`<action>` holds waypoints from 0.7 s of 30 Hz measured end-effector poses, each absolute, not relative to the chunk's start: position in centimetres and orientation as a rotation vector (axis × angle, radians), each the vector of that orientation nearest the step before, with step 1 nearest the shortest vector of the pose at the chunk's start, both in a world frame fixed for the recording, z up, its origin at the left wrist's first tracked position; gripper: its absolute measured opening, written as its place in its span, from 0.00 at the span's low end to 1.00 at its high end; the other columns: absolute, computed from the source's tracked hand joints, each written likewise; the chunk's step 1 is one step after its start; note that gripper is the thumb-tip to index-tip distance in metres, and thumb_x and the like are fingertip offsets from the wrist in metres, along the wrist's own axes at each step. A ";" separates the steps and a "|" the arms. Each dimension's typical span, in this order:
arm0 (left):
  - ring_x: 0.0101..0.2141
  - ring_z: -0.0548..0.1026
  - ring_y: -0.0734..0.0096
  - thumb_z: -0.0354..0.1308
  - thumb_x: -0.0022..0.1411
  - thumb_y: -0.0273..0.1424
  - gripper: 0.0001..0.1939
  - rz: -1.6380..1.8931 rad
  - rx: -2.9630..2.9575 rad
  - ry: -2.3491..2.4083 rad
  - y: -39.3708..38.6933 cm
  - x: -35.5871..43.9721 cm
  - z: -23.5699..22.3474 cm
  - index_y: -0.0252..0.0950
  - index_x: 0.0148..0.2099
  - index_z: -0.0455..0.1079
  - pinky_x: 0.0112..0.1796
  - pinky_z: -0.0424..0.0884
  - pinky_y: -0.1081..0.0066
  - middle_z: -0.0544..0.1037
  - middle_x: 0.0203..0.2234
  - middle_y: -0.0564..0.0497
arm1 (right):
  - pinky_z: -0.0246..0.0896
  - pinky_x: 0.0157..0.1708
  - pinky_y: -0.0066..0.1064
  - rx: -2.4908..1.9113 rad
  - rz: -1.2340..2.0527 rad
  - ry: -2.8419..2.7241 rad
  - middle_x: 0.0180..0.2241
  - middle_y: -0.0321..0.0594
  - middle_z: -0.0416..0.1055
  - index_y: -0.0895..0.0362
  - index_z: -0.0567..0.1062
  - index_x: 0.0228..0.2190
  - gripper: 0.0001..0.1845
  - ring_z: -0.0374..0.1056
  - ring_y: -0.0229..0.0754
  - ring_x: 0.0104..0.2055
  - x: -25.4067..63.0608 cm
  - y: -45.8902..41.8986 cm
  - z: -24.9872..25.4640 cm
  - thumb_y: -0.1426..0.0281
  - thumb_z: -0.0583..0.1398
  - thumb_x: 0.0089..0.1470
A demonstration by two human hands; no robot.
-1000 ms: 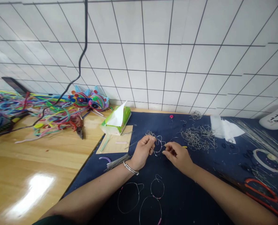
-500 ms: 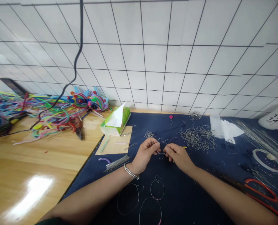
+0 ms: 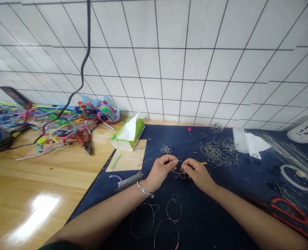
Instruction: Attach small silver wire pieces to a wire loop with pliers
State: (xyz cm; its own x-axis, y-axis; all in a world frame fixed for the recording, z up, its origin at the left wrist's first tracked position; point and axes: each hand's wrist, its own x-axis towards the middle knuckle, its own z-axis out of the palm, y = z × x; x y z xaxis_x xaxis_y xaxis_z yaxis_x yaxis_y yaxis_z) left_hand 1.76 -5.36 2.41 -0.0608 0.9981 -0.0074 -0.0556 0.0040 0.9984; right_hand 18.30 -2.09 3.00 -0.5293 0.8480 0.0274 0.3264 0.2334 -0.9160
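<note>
My left hand (image 3: 161,171) and my right hand (image 3: 197,172) meet over a dark blue cloth (image 3: 208,222), both pinching one thin bent wire piece (image 3: 179,173) between fingertips. A silver bangle (image 3: 145,189) sits on my left wrist. Nearer to me lie three wire hoops (image 3: 167,217), some strung with small pink beads. A tangled heap of wire bits (image 3: 219,152) lies just beyond my right hand, and a smaller clump (image 3: 165,149) beyond my left.
A green tissue pack (image 3: 128,133) rests on a tan card (image 3: 128,159) at the cloth's left edge. Coloured pipe cleaners (image 3: 39,121) and pliers (image 3: 87,146) cover the wooden table at left. Red scissors (image 3: 289,210), a white ring (image 3: 297,177) and a white mug (image 3: 306,132) are at right.
My two hands have come together: the right one moved left to the wire held by the left, and both now pinch it slightly lower over the cloth.
</note>
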 end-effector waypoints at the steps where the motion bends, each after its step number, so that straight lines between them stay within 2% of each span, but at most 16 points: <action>1: 0.25 0.67 0.76 0.56 0.54 0.36 0.11 1.263 1.140 1.215 -5.3 1.8 2.4 0.32 0.33 0.69 0.30 0.64 0.74 0.70 0.23 0.52 | 0.58 0.27 0.25 -1.083 1.293 -1.938 0.25 0.34 0.67 0.57 0.68 0.29 0.11 0.62 0.34 0.27 18.3 -2.1 3.0 0.64 0.49 0.55; 7: 0.26 0.67 0.74 0.55 0.54 0.36 0.11 1.190 1.249 1.269 -5.2 1.6 2.4 0.32 0.31 0.70 0.30 0.63 0.74 0.71 0.23 0.51 | 0.59 0.25 0.25 -1.121 1.204 -1.868 0.22 0.33 0.65 0.56 0.68 0.29 0.14 0.62 0.33 0.24 18.3 -2.2 3.1 0.61 0.49 0.55; 21: 0.29 0.67 0.70 0.52 0.56 0.31 0.08 1.133 1.726 1.334 -5.6 1.4 3.2 0.38 0.31 0.73 0.34 0.62 0.72 0.72 0.25 0.50 | 0.56 0.26 0.25 -1.027 0.887 -2.148 0.21 0.33 0.65 0.55 0.71 0.28 0.13 0.61 0.34 0.24 18.6 -1.9 2.7 0.67 0.49 0.56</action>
State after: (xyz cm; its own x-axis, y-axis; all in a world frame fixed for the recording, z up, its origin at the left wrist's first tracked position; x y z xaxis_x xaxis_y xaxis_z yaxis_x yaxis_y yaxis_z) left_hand 1.43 -5.60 3.17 0.1003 0.9676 0.2319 0.3853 -0.2527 0.8875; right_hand 18.63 -1.86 2.72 -0.5264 0.8212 0.2203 0.4262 0.4791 -0.7674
